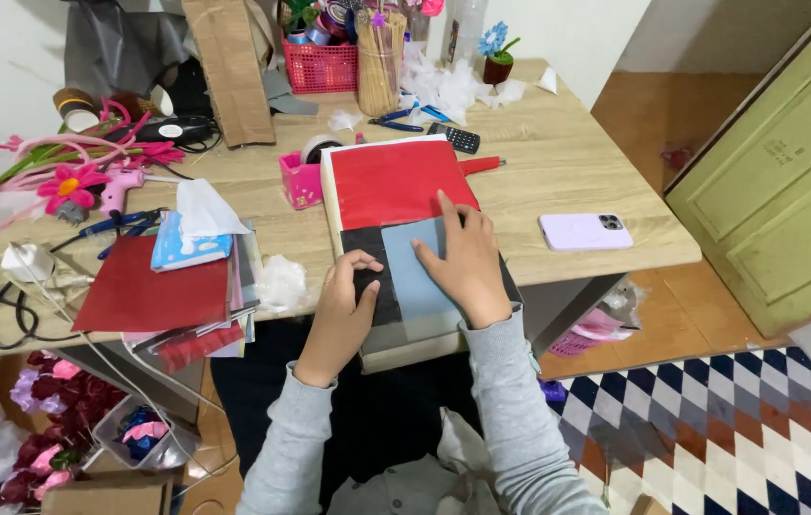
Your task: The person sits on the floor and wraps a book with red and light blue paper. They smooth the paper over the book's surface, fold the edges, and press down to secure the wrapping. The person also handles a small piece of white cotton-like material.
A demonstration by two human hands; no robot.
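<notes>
cable [7, 315]: black, round cord, looped at the left table edge beside a white plug.
fake flowers [67, 181]: pink fuzzy petals, green stems, lying flat, fanned out.
glue gun [119, 188]: pink plastic, on its side, just right of the flowers.
red sheet [143, 294]: matte, rectangular, topmost on a loose paper pile overhanging the table edge.
tissue pack [181, 243]: blue soft wrapper, one white crumpled tissue sticking up.
table [577, 162]: pale wood grain, flat laminate look.
left hand [350, 296]: palm down on the black sheet [367, 250], fingers together and curled, pressing flat; nothing clamped.
black sheet: dull, slightly grainy, rectangular, lying on a thick grey block at the near table edge, partly under the blue sheet.
pink box [300, 181]: small, square, plastic, tape roll inside.
red paper [396, 181]: smooth, glossy-looking rectangle on a white board, just behind the black sheet.
blue sheet [415, 277]: grey-blue, matte, rectangular, overlapping the black sheet's right part, middle of the near edge.
right hand [467, 262]: flat on the blue sheet, fingers spread apart, index pointing toward the red paper; holds down, grips nothing.
basket [321, 67]: red plastic lattice, far edge.
sticks [379, 57]: thin wooden skewers, bundled upright in a clear jar.
calculator [453, 138]: black, small, flat.
phone [585, 231]: lilac case, rounded corners, face down, well apart from the hands.
rug [710, 420]: woven checks, dark blue and white, on the floor.
</notes>
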